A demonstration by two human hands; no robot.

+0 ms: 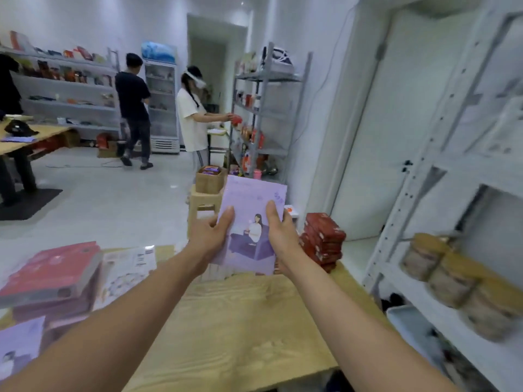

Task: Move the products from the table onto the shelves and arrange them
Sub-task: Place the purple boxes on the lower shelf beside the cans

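A flat lilac box (250, 219) with a picture of a seated figure is held up over the far edge of the wooden table (235, 321). My left hand (210, 234) grips its left side, thumb on the front. My right hand (280, 234) grips its right side the same way. A stack of red boxes (322, 240) stands on the table's far right corner. Red and dark boxes (51, 278) lie stacked at the left, with another lilac box (19, 346) at the near left corner. The white shelf unit (441, 171) rises on the right.
Several brown-lidded jars (452, 273) sit on a shelf of the white unit. A wooden stool with a cardboard box (209, 179) stands beyond the table. Two people stand further back by a grey rack (263, 108) and a glass-door fridge (162, 103). A white door (382, 123) is at right.
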